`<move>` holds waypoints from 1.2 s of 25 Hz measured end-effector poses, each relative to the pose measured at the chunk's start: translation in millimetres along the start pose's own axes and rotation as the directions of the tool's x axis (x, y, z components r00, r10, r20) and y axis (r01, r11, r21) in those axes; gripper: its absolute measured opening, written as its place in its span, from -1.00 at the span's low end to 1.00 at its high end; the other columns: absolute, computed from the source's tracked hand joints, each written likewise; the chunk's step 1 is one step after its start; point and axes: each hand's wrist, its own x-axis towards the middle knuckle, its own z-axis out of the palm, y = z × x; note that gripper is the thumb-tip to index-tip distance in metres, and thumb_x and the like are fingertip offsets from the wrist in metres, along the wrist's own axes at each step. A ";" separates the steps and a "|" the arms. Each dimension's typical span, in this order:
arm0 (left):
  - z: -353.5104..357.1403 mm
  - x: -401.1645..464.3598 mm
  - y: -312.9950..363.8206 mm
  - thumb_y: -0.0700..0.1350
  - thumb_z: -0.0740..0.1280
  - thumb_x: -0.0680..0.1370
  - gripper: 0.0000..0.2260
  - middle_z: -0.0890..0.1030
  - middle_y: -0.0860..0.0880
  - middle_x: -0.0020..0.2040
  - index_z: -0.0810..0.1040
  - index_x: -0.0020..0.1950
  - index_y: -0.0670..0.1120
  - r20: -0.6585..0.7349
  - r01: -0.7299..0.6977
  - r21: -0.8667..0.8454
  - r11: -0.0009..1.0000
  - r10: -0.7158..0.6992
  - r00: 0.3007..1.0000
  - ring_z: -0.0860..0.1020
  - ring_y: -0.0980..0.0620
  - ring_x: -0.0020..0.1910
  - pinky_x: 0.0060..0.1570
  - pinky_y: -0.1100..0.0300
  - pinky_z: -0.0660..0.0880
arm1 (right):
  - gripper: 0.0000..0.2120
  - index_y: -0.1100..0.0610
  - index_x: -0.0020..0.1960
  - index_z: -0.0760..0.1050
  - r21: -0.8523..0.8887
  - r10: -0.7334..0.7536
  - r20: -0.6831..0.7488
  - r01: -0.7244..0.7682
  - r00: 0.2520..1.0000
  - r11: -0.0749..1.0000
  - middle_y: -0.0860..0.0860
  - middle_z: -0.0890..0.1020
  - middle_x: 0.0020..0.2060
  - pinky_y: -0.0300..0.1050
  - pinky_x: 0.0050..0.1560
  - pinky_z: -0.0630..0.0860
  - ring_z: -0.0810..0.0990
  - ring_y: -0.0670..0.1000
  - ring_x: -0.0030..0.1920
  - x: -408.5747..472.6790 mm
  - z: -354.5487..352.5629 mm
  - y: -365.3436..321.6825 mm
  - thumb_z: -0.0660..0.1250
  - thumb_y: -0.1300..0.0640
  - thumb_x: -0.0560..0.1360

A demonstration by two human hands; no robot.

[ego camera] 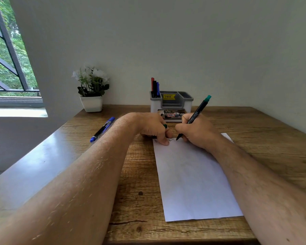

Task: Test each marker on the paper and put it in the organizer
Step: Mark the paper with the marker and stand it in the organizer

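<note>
Teal-capped black marker [196, 115] slants in the right hand's [196, 131] grip, tip on the white paper sheet [193, 177]; left hand [154, 129] curls around a green cap [165, 126], mostly hidden, fingertips pressing the sheet on the wooden bench [141, 183].

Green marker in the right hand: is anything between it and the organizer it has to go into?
Nothing visible blocks it. The organizer stands just beyond the right hand holding the green marker; three markers fill its left compartment, others look free.
</note>
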 end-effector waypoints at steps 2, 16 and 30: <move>-0.2 0.1 -0.5 -0.09 0.52 0.40 -0.66 0.60 -0.04 0.16 0.63 0.16 -0.05 -0.004 -0.002 0.001 1.000 0.002 1.000 0.51 -0.06 0.18 0.34 -0.11 0.35 | -0.75 0.08 -0.40 0.41 0.004 -0.004 0.014 0.004 1.000 1.000 0.02 0.59 -0.48 -0.16 -0.34 0.43 0.55 -0.03 -0.39 -0.5 -0.1 0.0 0.39 0.16 0.41; -0.4 -5.3 2.4 -0.14 0.50 0.43 -0.73 0.60 -0.04 0.17 0.65 0.12 -0.05 0.004 -0.003 -0.021 1.000 0.003 1.000 0.50 -0.07 0.20 0.35 -0.10 0.32 | -0.74 0.09 -0.41 0.41 0.006 -0.010 0.057 0.009 0.998 1.000 0.16 0.60 -0.38 -0.07 -0.27 0.48 0.54 0.03 -0.33 -1.4 -1.5 -0.1 0.38 0.16 0.41; -0.3 -8.8 4.2 -0.16 0.49 0.44 -0.71 0.59 -0.05 0.17 0.63 0.15 -0.07 0.019 -0.002 -0.025 1.000 0.002 1.000 0.50 -0.07 0.19 0.35 -0.07 0.34 | -0.76 0.10 -0.38 0.40 -0.081 -0.016 -0.003 0.016 1.000 0.997 0.11 0.57 -0.39 -0.18 -0.37 0.35 0.51 0.01 -0.34 1.0 -1.1 -0.5 0.39 0.16 0.41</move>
